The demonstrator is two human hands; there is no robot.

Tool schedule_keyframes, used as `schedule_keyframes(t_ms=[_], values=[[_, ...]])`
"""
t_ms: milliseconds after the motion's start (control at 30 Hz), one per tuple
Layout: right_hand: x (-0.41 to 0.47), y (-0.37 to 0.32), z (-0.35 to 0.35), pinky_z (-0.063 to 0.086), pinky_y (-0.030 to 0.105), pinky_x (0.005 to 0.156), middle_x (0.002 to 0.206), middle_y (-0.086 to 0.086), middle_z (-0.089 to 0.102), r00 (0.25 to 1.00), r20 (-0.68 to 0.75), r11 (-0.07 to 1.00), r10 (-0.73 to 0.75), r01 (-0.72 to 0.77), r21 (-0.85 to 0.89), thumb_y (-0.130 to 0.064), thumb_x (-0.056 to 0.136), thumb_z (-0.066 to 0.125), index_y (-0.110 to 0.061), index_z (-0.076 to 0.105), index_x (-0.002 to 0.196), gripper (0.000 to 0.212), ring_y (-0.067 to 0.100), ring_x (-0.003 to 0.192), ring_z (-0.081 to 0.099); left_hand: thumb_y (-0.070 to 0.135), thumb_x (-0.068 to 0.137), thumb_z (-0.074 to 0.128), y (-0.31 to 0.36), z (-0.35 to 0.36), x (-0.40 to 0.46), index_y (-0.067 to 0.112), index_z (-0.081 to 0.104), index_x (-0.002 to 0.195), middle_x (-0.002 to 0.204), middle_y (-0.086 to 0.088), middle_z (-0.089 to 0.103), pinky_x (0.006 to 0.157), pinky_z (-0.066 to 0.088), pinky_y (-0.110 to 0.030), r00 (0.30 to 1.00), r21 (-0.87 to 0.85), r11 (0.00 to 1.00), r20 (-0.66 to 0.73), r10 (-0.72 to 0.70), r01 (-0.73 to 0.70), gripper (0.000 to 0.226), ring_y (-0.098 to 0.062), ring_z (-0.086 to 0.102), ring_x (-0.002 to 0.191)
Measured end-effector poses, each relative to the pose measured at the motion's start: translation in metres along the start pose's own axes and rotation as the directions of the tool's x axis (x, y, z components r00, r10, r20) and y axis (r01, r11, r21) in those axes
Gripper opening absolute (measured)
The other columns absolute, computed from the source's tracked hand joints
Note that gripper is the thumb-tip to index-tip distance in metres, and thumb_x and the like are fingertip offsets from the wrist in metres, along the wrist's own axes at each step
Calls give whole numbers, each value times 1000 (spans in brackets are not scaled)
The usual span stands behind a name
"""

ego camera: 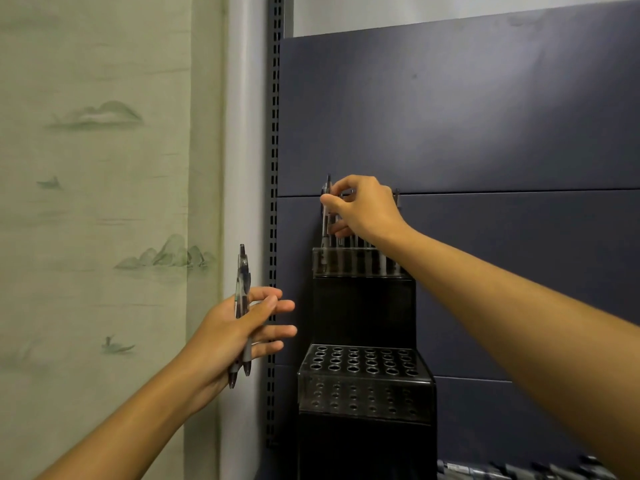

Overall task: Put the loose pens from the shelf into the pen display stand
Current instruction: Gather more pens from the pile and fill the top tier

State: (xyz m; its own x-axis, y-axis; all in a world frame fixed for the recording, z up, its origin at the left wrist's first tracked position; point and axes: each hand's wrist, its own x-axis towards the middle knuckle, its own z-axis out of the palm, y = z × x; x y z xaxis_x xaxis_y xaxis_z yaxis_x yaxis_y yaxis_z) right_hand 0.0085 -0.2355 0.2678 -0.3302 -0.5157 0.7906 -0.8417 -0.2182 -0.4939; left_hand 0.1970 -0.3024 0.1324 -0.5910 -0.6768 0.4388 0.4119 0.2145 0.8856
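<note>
Down in the near corner, the loose pens (pixel 519 471) lie in a grey, blurred heap on the shelf, waiting. Up from there, the left hand (pixel 239 327) grips two spare pens (pixel 242 306) upright against the palm, thumb over them, the other fingers fanned out straight. Clear barrels, dark rubbery grips, slim and slick. That hold looks loose to me, and one could slide out.

Next, the pen display stand (pixel 363 382): glossy black steps, with a clear acrylic lower tier (pixel 365 365) drilled in neat round holes, all vacant. Further back, the top tier (pixel 356 261) already carries a row of pens.

And here's the action: the right hand (pixel 360 209) pinches one pen (pixel 326 216) between thumb and forefinger, held upright at the left end of that row, its tip at the rim. The risk, I'd say, is a tip missing its hole, or knuckles knocking the neighbours askew. Behind it all, a matte navy back panel (pixel 485 116).
</note>
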Motion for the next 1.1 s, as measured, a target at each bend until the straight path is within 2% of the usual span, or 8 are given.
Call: schedule_keyframes(t_ms=[200,333,533,633,833,933,1000,1100], values=[[2,3,1,63,28,62,102,9,71,1000,-13,996,-28,27,-83,-29,94,65,-13,62,114,26,15,66,73,19,93,58,-3,5,1,10,62,112,96,-3,77,56,60,-24,1000,-1,1000,0,-4,4,22,-19,74,72],[5,-2,0,63,28,64,95,9,71,999,20,993,-28,30,-110,-28,95,65,-12,62,109,22,16,65,74,19,94,58,-4,6,0,10,63,112,97,-3,77,58,60,-25,1000,12,1000,8,-9,8,21,-20,75,73],[7,-10,-5,64,37,68,90,15,74,977,158,987,142,-127,-99,-20,93,69,-3,65,96,18,25,70,75,18,94,58,-1,7,0,10,63,112,97,-3,77,57,59,-24,1000,20,1000,7,1,-1,20,-19,75,74],[4,-13,-8,64,38,68,89,16,74,972,182,986,146,-128,-105,-23,91,70,-1,66,97,23,26,72,76,18,94,59,-1,7,-1,10,63,111,96,-3,77,56,59,-24,1000,17,1000,9,1,-1,20,-19,75,74],[-22,-22,-24,60,25,56,75,5,72,996,85,993,-12,21,-112,-37,89,71,-8,67,87,29,13,55,70,18,93,59,6,12,-3,11,63,109,96,-3,77,57,59,-24,1000,3,1000,12,16,-16,18,-18,74,73],[-53,-35,-21,44,10,48,74,-7,69,961,264,988,-86,117,-104,-45,88,70,-16,70,88,29,-5,49,60,16,94,58,12,26,-1,11,63,108,94,-3,77,55,59,-24,999,2,999,30,32,-32,16,-19,75,72],[-70,-39,-9,43,9,52,75,-10,69,938,333,978,-95,150,-145,-52,81,73,-20,73,89,33,-8,54,59,15,94,58,14,41,0,11,64,105,95,-6,77,54,59,-23,997,14,999,56,48,-49,13,-21,75,75],[-79,-37,-3,48,17,64,80,-7,71,958,272,971,-91,147,-190,-48,81,75,-17,72,95,34,3,70,63,14,93,58,16,61,1,14,65,104,93,-2,78,52,57,-21,991,20,996,98,88,-90,13,-23,76,77]])
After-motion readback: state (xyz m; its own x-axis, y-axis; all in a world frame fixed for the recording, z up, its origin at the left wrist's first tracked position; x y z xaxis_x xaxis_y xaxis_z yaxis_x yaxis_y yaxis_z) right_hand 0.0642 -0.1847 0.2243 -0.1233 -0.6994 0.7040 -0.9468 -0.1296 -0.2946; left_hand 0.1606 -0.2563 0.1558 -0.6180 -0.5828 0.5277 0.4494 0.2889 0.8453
